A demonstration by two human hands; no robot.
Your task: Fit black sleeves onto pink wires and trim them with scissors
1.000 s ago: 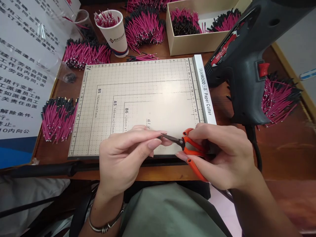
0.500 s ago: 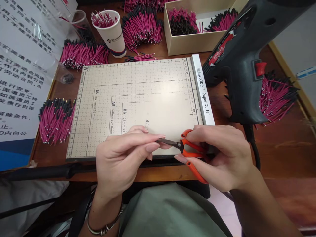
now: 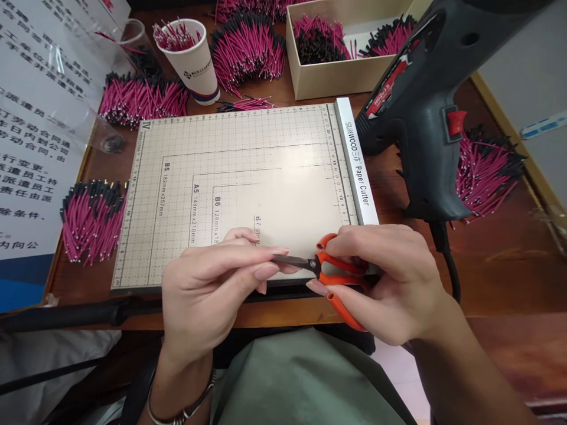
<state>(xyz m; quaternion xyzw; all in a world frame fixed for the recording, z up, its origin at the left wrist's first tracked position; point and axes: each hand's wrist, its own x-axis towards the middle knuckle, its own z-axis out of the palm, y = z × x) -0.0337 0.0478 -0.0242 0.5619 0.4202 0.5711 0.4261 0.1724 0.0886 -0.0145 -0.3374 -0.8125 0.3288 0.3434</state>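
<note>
Small scissors (image 3: 313,265) with orange handles and dark blades are in my right hand (image 3: 394,277), its fingers and thumb through the handle loops. The blades point left and their tips reach the fingertips of my left hand (image 3: 212,283). My left thumb and index finger are pinched together at those tips. Whatever lies between them is hidden or too small to make out. Both hands are over the near edge of a cream paper cutter board (image 3: 239,141) printed with grid lines.
Bundles of magenta wires with black ends (image 3: 248,53) lie behind the board, with more at left (image 3: 93,218) and right (image 3: 487,171). A paper cup (image 3: 195,71) and a cardboard box (image 3: 341,79) hold more. A black heat gun (image 3: 434,147) stands close at right.
The whole scene, hands included, has shifted slightly left in the view. The scissors stay at my left fingertips, and both grips look the same.
</note>
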